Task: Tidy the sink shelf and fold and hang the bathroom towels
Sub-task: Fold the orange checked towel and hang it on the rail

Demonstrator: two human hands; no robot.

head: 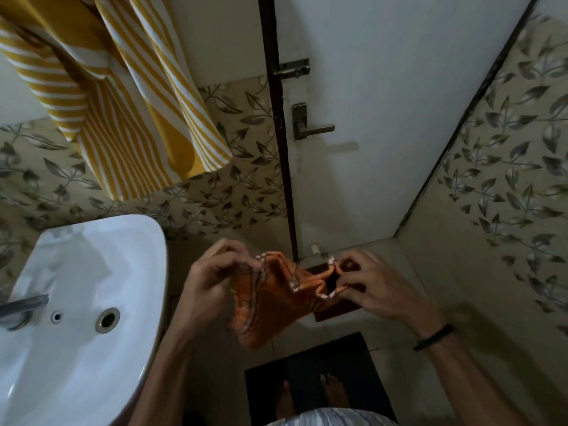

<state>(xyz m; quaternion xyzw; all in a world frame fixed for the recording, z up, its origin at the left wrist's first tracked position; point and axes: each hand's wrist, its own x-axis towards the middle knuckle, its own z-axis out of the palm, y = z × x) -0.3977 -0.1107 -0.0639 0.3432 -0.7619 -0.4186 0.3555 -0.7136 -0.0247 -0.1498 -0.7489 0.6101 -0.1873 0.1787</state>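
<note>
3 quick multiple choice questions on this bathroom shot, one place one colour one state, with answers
1. The striped towel hangs: A above the sink B inside the sink C under the sink.
2. The small towel is: A blue B orange C green.
3. The left hand and right hand: A both pinch the small towel B both empty C only one holds it.
Answers: 1 A, it drapes higher up than the sink; 2 B, plainly orange cloth; 3 A, each hand's fingers curl on its top edge.
</note>
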